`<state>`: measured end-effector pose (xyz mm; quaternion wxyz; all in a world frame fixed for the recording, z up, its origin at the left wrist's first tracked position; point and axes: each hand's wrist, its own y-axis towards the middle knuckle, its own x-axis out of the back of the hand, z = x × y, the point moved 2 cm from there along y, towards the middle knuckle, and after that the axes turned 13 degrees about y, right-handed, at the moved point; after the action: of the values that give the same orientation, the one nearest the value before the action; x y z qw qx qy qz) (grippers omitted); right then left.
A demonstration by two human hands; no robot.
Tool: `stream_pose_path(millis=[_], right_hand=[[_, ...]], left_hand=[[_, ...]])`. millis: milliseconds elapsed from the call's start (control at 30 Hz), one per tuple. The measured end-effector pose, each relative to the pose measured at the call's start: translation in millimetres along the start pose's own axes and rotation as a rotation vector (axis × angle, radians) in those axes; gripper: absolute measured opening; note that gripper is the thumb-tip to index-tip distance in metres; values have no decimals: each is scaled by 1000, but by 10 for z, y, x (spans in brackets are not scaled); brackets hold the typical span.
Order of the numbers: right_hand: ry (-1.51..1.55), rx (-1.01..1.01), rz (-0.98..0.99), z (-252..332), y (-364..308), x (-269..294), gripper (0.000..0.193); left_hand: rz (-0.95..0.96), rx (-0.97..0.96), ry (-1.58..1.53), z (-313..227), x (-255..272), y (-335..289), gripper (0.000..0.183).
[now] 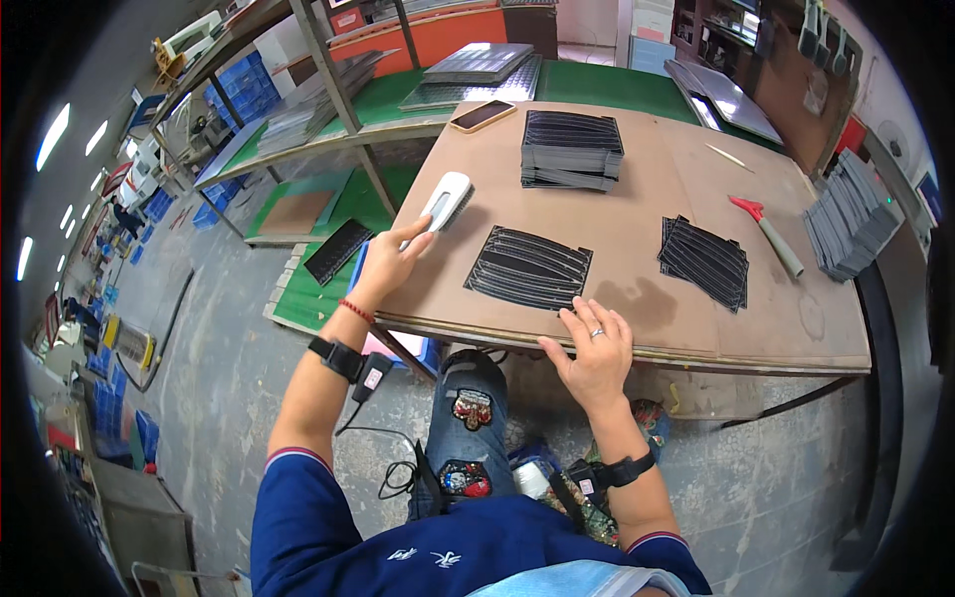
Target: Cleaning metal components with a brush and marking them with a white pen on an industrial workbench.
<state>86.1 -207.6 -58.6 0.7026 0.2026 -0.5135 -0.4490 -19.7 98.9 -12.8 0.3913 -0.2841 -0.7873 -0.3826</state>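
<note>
My left hand (391, 265) is closed around a white brush (450, 199) with dark bristles, held up over the left edge of the table. In front of me lies a flat black sheet (530, 267) with curved strips marked by pale lines. My right hand (600, 355), fingers spread, rests at the table's front edge, its fingertips by the sheet's lower right corner. To the right is a small fanned pile of similar black sheets (704, 263). Farther back stands a tall stack of them (571, 149).
A phone (483, 115) lies at the table's far left corner. On the right are a red-headed tool with a pale handle (767, 235), a thin pale stick (729, 156) and a leaning stack of grey sheets (854, 216). A metal shelf post (326, 68) rises at the left.
</note>
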Motion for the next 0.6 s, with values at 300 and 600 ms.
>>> stream_pose_path(millis=[300,600], right_hand=[[-206,-25,-16,70,428,-41,53],[-58,164,376,289,423,-591,33]], left_hand=[[-53,109,-191,64,-20,-248,38],[-168,1,-284,78,-103,-276,35]])
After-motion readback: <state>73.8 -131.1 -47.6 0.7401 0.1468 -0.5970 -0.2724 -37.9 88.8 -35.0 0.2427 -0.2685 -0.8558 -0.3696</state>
